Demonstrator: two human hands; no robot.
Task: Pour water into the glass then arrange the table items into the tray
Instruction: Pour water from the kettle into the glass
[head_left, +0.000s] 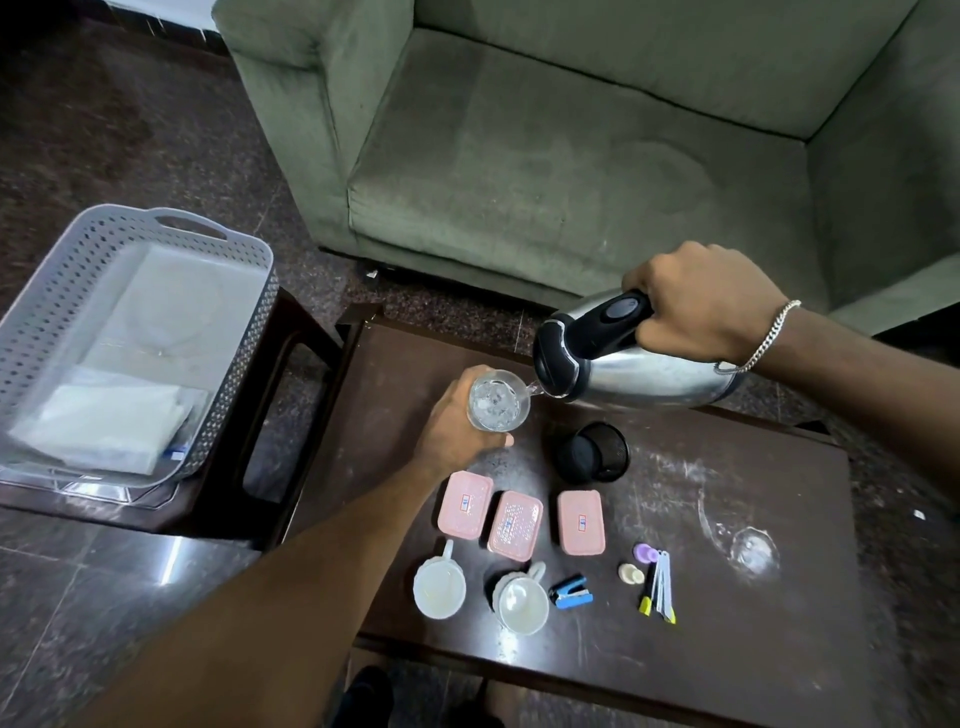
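Note:
My right hand (706, 304) grips the black handle of a steel kettle (644, 374), tilted left with its spout over a clear glass (498, 401). Water runs into the glass, which my left hand (457, 431) holds from the left side above the dark table (727, 623). On the table lie three pink lidded boxes (514, 525), two white cups (521, 605), a blue stapler (571, 597), a black mesh cup (597, 449), pens (657, 590), small caps (631, 574) and a second glass (753, 553) lying on its side. The grey perforated tray (52, 291) sits on a stool at left.
The tray holds a clear sheet and a folded white cloth (104, 421). A green sofa (571, 156) stands behind the table. The floor around is dark stone with a gap between stool and table.

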